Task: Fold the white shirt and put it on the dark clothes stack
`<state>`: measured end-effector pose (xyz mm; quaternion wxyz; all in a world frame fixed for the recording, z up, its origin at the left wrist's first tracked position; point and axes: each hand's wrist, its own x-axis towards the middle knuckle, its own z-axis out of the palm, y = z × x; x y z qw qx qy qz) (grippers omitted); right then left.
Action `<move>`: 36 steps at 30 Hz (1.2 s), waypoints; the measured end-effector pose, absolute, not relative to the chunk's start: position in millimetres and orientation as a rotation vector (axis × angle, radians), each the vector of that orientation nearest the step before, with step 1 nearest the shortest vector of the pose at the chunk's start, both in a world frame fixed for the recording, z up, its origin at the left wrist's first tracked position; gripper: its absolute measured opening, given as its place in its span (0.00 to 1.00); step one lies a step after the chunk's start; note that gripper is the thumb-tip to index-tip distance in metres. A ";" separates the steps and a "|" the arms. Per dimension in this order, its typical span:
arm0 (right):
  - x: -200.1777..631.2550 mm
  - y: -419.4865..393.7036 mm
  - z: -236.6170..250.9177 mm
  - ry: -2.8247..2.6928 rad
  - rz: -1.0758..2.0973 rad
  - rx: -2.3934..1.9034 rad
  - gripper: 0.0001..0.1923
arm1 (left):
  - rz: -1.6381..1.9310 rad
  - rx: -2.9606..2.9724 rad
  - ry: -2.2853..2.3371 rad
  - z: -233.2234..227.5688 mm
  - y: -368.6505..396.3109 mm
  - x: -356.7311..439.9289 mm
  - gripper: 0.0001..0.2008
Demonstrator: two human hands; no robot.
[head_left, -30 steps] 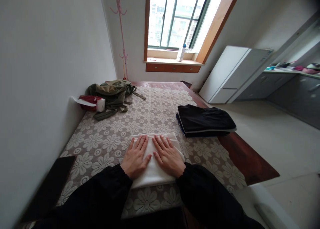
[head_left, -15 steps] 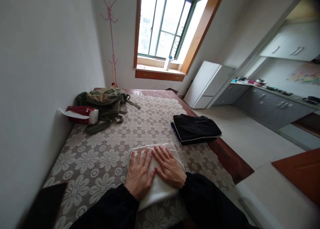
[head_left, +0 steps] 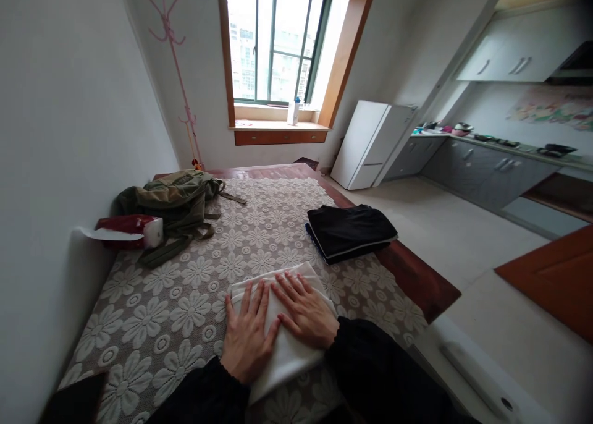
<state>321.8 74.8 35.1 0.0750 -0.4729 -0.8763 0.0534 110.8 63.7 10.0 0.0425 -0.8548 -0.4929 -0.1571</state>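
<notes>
A folded white garment (head_left: 291, 362) lies flat on the flower-patterned lace tablecloth (head_left: 189, 313) in front of me. Its exact kind cannot be made out. My left hand (head_left: 248, 334) rests palm down on its left part, fingers stretched out. On the right part lies my right hand (head_left: 306, 313), also flat with the fingers spread. The two thumbs come close to each other near the middle of the cloth. Beyond my right hand is a stack of folded dark clothes (head_left: 349, 229), apart from the white garment.
An olive backpack (head_left: 180, 195) and a red tissue pack (head_left: 130, 229) sit at the left by the wall. A dark flat object (head_left: 76, 399) is at the lower left. The table's wooden edge (head_left: 421, 282) runs along the right. A white fridge (head_left: 365, 143) stands beyond.
The camera view has turned slightly, so the scene appears shifted to the left. Both hands stay flat on the white garment, in nearly the same places on it.
</notes>
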 end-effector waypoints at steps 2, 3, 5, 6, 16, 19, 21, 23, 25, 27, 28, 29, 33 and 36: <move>321.9 74.6 35.7 -2.639 0.172 -1.416 0.39 | -0.485 -2.615 -1.501 9.8 63.7 110.3 0.33; 322.0 74.6 35.8 -2.644 0.176 -1.412 0.39 | -0.488 -2.615 -1.495 9.9 63.7 110.1 0.33; 322.3 75.1 35.2 -2.647 0.178 -1.406 0.38 | -0.490 -2.614 -1.486 11.1 63.7 109.3 0.33; 322.6 75.4 34.7 -2.648 0.178 -1.405 0.38 | -0.485 -2.613 -1.482 12.2 63.7 108.7 0.34; 325.9 76.2 33.4 -2.655 0.218 -1.402 0.38 | -0.417 -2.649 -1.416 27.3 65.9 99.7 0.35; 325.7 76.8 33.9 -2.651 0.230 -1.391 0.38 | -0.426 -2.664 -1.453 25.8 68.0 96.1 0.34; 326.9 78.3 33.2 -2.642 0.254 -1.354 0.39 | -0.427 -2.651 -1.532 20.7 71.3 90.7 0.33; 329.7 80.4 31.8 -2.604 0.291 -1.308 0.38 | -0.437 -2.586 -1.672 13.6 76.1 83.5 0.33; 335.3 82.8 29.2 -2.509 0.309 -1.294 0.34 | -0.463 -2.487 -1.817 7.1 81.4 76.0 0.34; 344.1 85.3 23.9 -2.364 0.264 -1.354 0.32 | -0.487 -2.402 -1.919 3.4 85.8 69.9 0.37; 349.6 86.5 19.7 -2.285 0.217 -1.414 0.32 | -0.488 -2.373 -1.956 3.0 87.4 67.6 0.39; 355.7 87.7 14.5 -2.208 0.164 -1.487 0.32 | -0.484 -2.356 -1.986 3.5 88.7 65.8 0.39; 378.3 90.2 -9.8 -2.017 0.068 -1.759 0.40 | -0.496 -2.376 -2.058 11.3 91.8 62.8 0.35; 386.4 91.0 -18.6 -2.018 0.099 -1.801 0.42 | -0.619 -2.466 -2.099 17.8 94.7 62.3 0.27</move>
